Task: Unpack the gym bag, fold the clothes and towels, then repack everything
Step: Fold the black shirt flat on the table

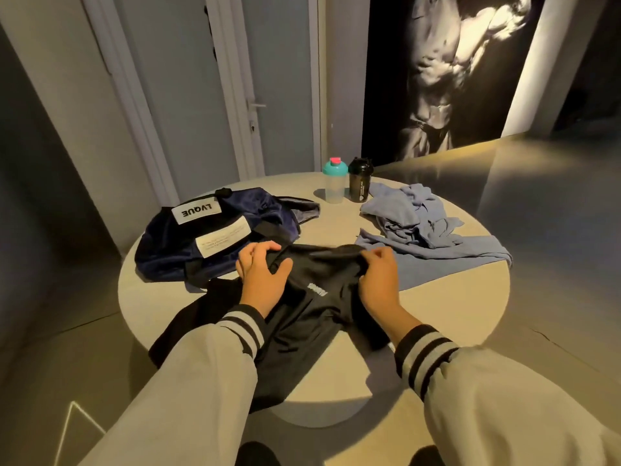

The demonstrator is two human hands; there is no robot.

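Observation:
A black garment (312, 307) with a small pale logo lies on the round table (453, 304), one part hanging over the near edge. My left hand (262, 280) pinches its far left edge, and my right hand (378, 277) grips its far right edge. A navy gym bag (215, 230) with white labels lies flattened to the left, touching the garment. A crumpled pale blue towel or cloth (423, 223) sits at the right, spread toward the table's edge.
A clear shaker bottle with a teal lid (334, 181) and a black shaker bottle (360, 179) stand upright at the table's far side. A door with a handle (257, 105) and a large dark wall picture (447, 72) are behind.

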